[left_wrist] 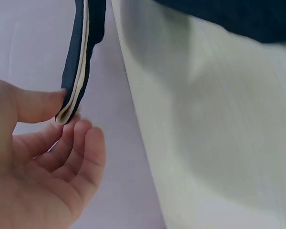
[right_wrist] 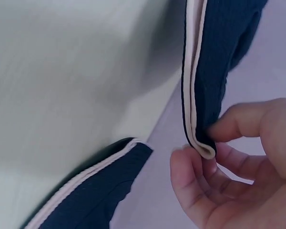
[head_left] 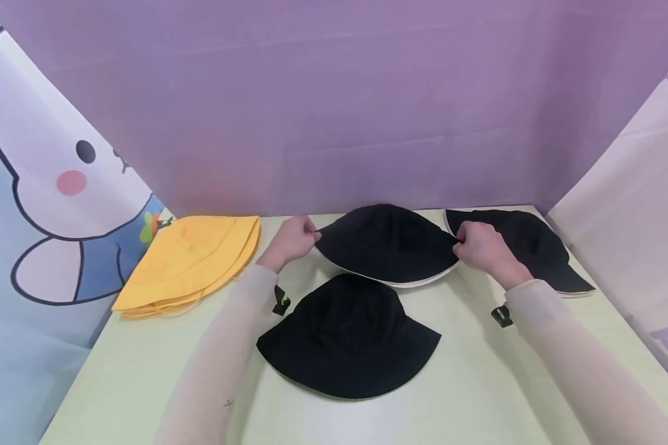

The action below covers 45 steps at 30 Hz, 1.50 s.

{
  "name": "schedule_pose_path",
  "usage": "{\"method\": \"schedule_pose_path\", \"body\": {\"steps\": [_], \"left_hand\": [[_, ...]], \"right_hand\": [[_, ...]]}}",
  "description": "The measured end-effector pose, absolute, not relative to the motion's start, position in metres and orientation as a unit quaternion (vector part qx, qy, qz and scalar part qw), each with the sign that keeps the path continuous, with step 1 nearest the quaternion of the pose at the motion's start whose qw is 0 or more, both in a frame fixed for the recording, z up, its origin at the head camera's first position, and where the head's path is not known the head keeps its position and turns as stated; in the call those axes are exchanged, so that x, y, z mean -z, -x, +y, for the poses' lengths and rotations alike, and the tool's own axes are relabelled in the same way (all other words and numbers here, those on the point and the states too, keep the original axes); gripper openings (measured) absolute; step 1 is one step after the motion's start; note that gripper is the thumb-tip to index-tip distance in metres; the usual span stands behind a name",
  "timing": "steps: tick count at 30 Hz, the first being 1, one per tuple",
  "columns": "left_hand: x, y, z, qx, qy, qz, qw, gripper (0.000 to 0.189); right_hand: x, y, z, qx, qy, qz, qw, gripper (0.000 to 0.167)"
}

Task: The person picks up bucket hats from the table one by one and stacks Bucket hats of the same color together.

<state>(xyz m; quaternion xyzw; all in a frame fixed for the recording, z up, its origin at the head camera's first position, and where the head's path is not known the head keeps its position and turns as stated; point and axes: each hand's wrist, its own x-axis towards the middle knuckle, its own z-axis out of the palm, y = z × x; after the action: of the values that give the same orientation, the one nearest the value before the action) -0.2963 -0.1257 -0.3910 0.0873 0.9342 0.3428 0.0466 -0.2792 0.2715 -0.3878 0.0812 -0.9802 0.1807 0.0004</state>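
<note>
Between both hands a black bucket hat [head_left: 386, 244] with a pale lining edge is stretched by its brim over the back of the table. My left hand [head_left: 294, 240] pinches its left brim end; in the left wrist view the thumb and fingertips [left_wrist: 93, 143] grip the folded edge. At the other end my right hand [head_left: 483, 248] pinches the brim the same way, and the fold [right_wrist: 202, 143] shows in the right wrist view. A second black bucket hat [head_left: 351, 340] lies on the table in front, crown toward the back, brim toward me.
Yellow hats [head_left: 192, 259] lie stacked at the back left of the pale table [head_left: 467, 383]. Another folded black hat [head_left: 526, 247] lies at the back right, beside my right hand. A purple curtain [head_left: 356, 111] hangs behind the table, with printed cloth on both sides.
</note>
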Motion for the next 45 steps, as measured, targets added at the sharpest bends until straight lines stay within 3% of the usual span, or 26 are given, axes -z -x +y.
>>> {"method": "schedule_pose_path", "body": {"steps": [9,17,26,35,45], "left_hand": [[0.379,0.273,-0.159,-0.331,-0.123,0.933,0.07,0.021],[0.362,0.249,-0.189,-0.324,-0.146,0.925,0.132,0.015],[0.344,0.225,-0.213,-0.326,-0.174,0.91,0.188,0.013],[0.351,0.205,-0.232,-0.319,-0.23,0.882,0.258,0.011],[0.367,0.188,-0.229,-0.295,-0.239,0.853,0.358,0.018]], "right_hand": [[0.37,0.266,0.257,-0.189,-0.096,-0.976,-0.04,0.02],[0.362,0.253,0.246,-0.245,-0.134,-0.959,-0.049,0.013],[0.356,0.235,0.246,-0.354,-0.151,-0.909,-0.158,0.007],[0.358,0.219,0.249,-0.418,-0.18,-0.849,-0.268,0.01],[0.383,0.209,0.241,-0.414,-0.216,-0.818,-0.335,0.007]]}}
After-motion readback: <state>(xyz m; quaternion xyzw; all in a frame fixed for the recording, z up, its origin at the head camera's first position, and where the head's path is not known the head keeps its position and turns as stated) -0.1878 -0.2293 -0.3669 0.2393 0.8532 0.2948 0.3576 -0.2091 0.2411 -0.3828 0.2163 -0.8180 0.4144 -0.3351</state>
